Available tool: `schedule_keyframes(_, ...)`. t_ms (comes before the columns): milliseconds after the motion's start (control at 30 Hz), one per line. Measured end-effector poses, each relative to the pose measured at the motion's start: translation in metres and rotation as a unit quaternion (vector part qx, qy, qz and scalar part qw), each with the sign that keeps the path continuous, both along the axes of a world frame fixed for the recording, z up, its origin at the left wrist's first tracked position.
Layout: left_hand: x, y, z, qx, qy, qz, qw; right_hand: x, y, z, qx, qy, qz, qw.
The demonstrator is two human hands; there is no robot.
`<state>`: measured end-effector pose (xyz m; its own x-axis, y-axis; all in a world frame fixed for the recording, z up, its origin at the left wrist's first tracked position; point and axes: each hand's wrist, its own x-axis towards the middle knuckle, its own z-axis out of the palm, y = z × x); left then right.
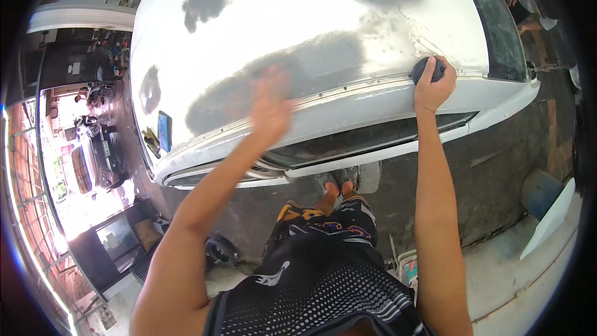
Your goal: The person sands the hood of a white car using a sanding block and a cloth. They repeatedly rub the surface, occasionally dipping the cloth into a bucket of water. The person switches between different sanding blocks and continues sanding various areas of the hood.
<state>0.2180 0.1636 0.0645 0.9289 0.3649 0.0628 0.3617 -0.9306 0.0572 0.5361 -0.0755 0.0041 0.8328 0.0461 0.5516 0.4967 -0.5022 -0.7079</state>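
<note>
A white car roof [298, 0] with dull grey patches lies before me. Over the long grey patch [329, 56] along its near side is my left hand [271, 106], smeared by motion; its fingers look stretched out and apart, with nothing seen in them. My right hand [433, 87] is closed around a round black pad [426, 71] at the roof's right near edge, close to the windshield [491, 18]. Whether the pad's underside touches the paint is hidden. A wet-looking streak [429, 43] runs on the roof just beyond the pad.
A blue block [164, 130] and a dark yellowish glove-like item [151, 142] rest at the roof's left end. Another person [532, 0] is beyond the windshield. A tyre [221, 250] and a bucket [408, 267] stand behind me. A dark vehicle [99, 155] is parked far left.
</note>
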Motion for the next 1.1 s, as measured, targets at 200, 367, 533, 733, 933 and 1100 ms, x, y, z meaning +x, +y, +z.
schedule_keyframes(200,0.170,-0.046,-0.003,-0.121,-0.070,-0.162,0.977,0.004,-0.002,0.001,0.003,-0.002,0.007,1.000)
schedule_keyframes(367,-0.013,0.023,0.020,-0.064,0.031,0.018,0.997,-0.004,-0.001,0.006,0.002,0.004,0.004,1.000)
schedule_keyframes(533,0.135,-0.045,0.015,-0.116,-0.032,-0.102,0.987,-0.002,0.005,0.006,-0.001,-0.006,0.000,1.000)
schedule_keyframes(733,0.158,-0.039,-0.012,-0.163,-0.067,-0.176,0.968,0.009,-0.012,-0.003,-0.001,0.010,-0.006,1.000)
schedule_keyframes(933,-0.033,0.028,0.015,-0.045,-0.033,0.121,0.991,-0.001,0.003,0.006,0.008,-0.013,-0.002,1.000)
schedule_keyframes(1100,0.174,-0.038,-0.010,-0.021,-0.034,-0.087,0.995,-0.001,0.005,0.004,0.013,0.014,0.016,1.000)
